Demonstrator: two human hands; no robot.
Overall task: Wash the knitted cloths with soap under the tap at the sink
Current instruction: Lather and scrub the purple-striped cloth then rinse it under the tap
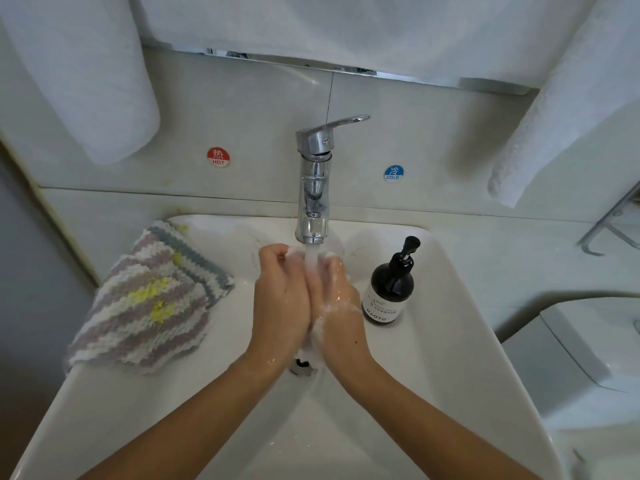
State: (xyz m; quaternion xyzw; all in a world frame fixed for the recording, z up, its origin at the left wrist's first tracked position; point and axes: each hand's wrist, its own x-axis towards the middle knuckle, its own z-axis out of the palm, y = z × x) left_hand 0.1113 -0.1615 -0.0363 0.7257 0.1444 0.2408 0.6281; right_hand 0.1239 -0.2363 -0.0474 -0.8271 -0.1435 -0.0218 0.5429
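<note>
A white sink (450, 341) is seen from above, water running from the tap (313, 188). Soft, floppy cloths (149, 299) are draped over its left rim, probably best gathered by an edge. Between them and the dark soap bottle (389, 289), contents unseen, the left hand (282, 299) and right hand (337, 303) are pressed together, soapy, fingers loosely curled, nothing visibly held.

Pale glossy wall panels (242, 109) behind the basin, one vertical seam (330, 95) between them. Round red "HOT" sticker (218, 156) and blue "COLD" sticker (393, 173) on the wall. White towels — one hanging at left (86, 74), one at right (568, 109). Chrome rail (606, 226) at far right. Soft, even light.
</note>
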